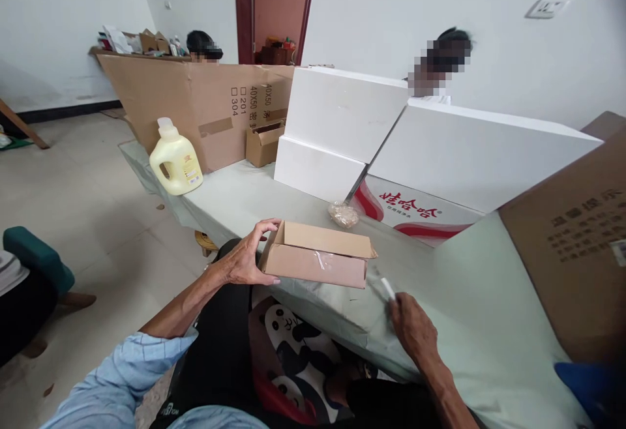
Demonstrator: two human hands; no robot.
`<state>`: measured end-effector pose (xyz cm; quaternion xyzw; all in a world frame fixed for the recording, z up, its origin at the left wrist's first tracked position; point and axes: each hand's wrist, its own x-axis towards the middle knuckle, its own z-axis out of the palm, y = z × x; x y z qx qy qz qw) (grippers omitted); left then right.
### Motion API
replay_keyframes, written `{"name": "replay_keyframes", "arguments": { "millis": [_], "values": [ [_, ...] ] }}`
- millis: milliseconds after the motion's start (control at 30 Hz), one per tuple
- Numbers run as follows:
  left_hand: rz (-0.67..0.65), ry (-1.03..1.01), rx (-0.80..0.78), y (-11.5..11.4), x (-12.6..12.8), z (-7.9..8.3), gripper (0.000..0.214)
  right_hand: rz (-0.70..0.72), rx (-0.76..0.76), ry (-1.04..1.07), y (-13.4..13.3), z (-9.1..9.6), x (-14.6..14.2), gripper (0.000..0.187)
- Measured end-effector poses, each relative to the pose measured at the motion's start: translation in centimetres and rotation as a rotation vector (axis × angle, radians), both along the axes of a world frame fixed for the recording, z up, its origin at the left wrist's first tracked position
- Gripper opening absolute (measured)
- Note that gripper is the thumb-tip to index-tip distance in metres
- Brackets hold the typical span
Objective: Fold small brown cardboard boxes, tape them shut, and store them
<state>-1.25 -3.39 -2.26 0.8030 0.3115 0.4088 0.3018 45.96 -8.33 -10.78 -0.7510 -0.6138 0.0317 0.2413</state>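
Tall cardboard (210, 100) marked "40X50", "201", "304".

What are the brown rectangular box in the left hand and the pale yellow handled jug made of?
The brown rectangular box looks like matte cardboard: dull panels, folded edges. The pale yellow handled jug is probably smooth plastic, judging by its moulded body and built-in handle.

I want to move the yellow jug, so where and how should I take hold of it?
Its looped handle looks best, approached from your left: the yellow jug stands upright on the covered table, and the loop on that side leaves an opening to grip through. The left hand is nearer, but should first set down the cardboard box it holds.
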Motion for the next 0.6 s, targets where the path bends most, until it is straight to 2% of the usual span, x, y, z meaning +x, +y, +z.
{"name": "replay_keyframes", "arguments": {
  "millis": [67, 133, 200, 300, 367, 433, 600],
  "values": [
    [-0.011, 0.012, 0.026, -0.1, 0.2, 0.3, 0.103, -0.081, 0.063, 0.048, 0.2, 1.3, -0.2, 0.029],
    [-0.012, 0.025, 0.051, -0.2, 0.3, 0.5, 0.104, -0.091, 0.182, 0.119, 0.0, 3.6, -1.2, 0.036],
    [-0.002, 0.052, 0.073, -0.2, 0.5, 0.7, 0.105, 0.046, 0.332, 0.169, -0.6, 6.5, -3.2, 0.035],
    [0.000, 0.118, 0.108, -0.2, 0.6, 1.0, 0.105, 0.482, 0.429, 0.062, -1.7, 11.1, -7.5, 0.021],
    [-0.008, 0.156, 0.121, -0.3, 0.6, 1.4, 0.103, 0.699, 0.465, -0.039, -2.1, 13.5, -10.2, 0.017],
    [-0.010, 0.176, 0.124, -0.4, 0.5, 1.7, 0.101, 0.799, 0.492, -0.125, -2.2, 15.0, -11.9, 0.016],
    [-0.016, 0.207, 0.107, -0.8, 0.2, 2.0, 0.099, 0.830, 0.502, -0.248, -1.5, 16.4, -12.6, 0.012]
  ]
}}
